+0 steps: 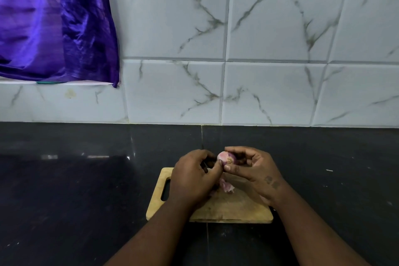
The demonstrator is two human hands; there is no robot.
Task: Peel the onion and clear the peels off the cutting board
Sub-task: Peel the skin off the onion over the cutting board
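A small pink-purple onion is held above the far edge of a wooden cutting board. My right hand grips it from the right, fingers curled around it. My left hand pinches at the onion's left side with thumb and fingertips. A pale pink peel lies on the board just below the onion, partly hidden by my left hand. The board has a handle slot at its left end.
The board rests on a black stone countertop that runs left and right. A white marble-pattern tiled wall rises behind it. A shiny purple curtain hangs at the upper left.
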